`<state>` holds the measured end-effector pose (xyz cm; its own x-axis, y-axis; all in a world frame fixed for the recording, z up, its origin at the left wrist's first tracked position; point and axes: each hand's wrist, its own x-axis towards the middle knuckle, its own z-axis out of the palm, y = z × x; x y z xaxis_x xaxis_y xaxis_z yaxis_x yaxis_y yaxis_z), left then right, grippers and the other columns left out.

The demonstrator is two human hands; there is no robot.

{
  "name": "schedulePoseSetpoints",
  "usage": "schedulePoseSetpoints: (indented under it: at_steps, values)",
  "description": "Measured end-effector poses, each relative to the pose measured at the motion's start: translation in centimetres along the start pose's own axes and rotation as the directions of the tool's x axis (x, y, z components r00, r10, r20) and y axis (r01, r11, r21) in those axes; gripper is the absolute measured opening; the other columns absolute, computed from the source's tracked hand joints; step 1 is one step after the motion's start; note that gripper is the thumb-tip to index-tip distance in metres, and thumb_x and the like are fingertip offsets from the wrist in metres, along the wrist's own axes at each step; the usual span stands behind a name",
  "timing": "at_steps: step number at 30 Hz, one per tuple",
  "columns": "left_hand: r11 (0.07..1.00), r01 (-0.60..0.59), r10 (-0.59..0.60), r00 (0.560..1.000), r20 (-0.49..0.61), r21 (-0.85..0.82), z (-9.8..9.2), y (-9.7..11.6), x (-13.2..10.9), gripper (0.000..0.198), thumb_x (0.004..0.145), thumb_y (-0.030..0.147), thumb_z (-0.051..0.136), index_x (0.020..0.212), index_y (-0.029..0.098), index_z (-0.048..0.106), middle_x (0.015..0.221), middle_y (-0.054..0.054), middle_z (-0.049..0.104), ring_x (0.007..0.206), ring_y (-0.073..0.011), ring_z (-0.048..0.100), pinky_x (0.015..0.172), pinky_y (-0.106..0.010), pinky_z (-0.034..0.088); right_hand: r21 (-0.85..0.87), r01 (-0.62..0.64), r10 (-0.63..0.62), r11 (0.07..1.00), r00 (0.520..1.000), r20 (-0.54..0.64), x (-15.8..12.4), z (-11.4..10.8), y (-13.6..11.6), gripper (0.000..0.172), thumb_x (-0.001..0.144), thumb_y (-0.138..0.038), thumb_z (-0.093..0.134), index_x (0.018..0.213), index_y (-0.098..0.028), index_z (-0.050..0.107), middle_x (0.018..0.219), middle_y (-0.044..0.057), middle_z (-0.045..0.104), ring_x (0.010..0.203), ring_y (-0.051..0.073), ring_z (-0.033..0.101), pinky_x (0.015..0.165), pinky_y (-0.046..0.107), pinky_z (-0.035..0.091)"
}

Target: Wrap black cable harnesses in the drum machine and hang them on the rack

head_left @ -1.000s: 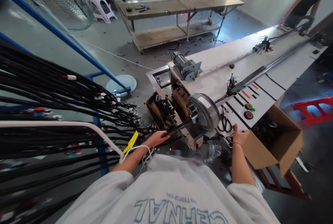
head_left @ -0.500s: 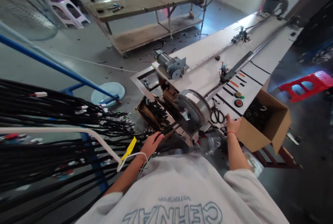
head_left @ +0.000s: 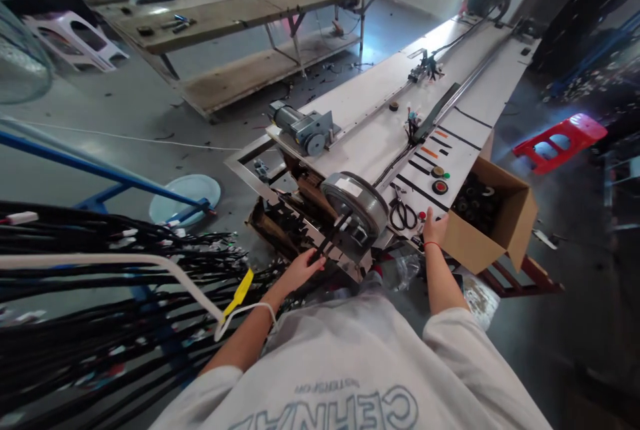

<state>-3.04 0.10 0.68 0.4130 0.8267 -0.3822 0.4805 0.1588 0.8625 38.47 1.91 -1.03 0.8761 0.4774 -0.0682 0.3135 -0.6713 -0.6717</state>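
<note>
Left hand (head_left: 303, 270) curled around, apparently, black cable (head_left: 328, 239).

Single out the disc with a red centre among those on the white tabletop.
It is the black-rimmed disc, nearer the right hand and beside the open cardboard box. The brownish disc just beyond it shows no red.

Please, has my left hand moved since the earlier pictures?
Yes, toward the drum. Judged against it, your left hand is now closer, and the gap between them looks smaller.
</note>
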Motion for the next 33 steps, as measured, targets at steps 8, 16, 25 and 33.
schedulePoseSetpoints:
  at_steps: [8, 16, 25, 33]
  values:
    - [0.975, 0.105, -0.117, 0.992, 0.052, 0.195, -1.3, -3.9, -0.5, 0.048, 0.070, 0.064, 0.051, 0.072, 0.017, 0.060, 0.068, -0.005, 0.064, 0.071, -0.0239, 0.060, 0.070, -0.034, 0.047, 0.021, 0.007, -0.007, 1.000, 1.000, 0.001, 0.1, 0.0, -0.1, 0.095, 0.076, -0.066, 0.058, 0.144, -0.004, 0.032, 0.140, 0.029, 0.045, 0.128, 0.037, 0.046, 0.106, 0.045, 0.034]
    - [0.994, 0.092, -0.105, 0.962, -0.251, -0.063, -1.7, -4.8, -6.3, 0.060, 0.077, 0.076, 0.044, 0.081, 0.018, 0.060, 0.067, -0.003, 0.061, 0.063, -0.0191, 0.056, 0.061, -0.030, 0.048, -0.039, -0.002, 0.003, 0.999, 1.000, 0.025, 0.3, 0.0, 0.2, 0.098, 0.075, -0.065, 0.060, 0.146, -0.003, 0.030, 0.140, 0.029, 0.044, 0.128, 0.038, 0.045, 0.104, 0.045, 0.036]
    - [0.999, 0.031, -0.038, 0.979, -0.202, -0.042, 0.0, -1.8, -3.9, 0.056, 0.082, 0.073, 0.043, 0.081, 0.019, 0.057, 0.068, -0.002, 0.059, 0.066, -0.0192, 0.057, 0.064, -0.030, 0.050, -0.051, 0.015, -0.014, 0.999, 1.000, 0.022, 0.1, 0.0, 0.0, 0.097, 0.078, -0.065, 0.056, 0.146, -0.002, 0.028, 0.142, 0.030, 0.041, 0.130, 0.038, 0.043, 0.106, 0.046, 0.034]
    - [0.984, 0.025, -0.058, 0.980, -0.192, -0.174, 0.8, -1.8, -3.1, 0.062, 0.077, 0.080, 0.044, 0.077, 0.019, 0.054, 0.069, -0.001, 0.056, 0.065, -0.0169, 0.054, 0.063, -0.028, 0.049, -0.005, 0.023, -0.023, 1.000, 1.000, 0.007, 0.1, 0.0, 0.1, 0.086, 0.082, -0.069, 0.046, 0.141, -0.007, 0.034, 0.138, 0.027, 0.046, 0.127, 0.035, 0.047, 0.103, 0.044, 0.037]
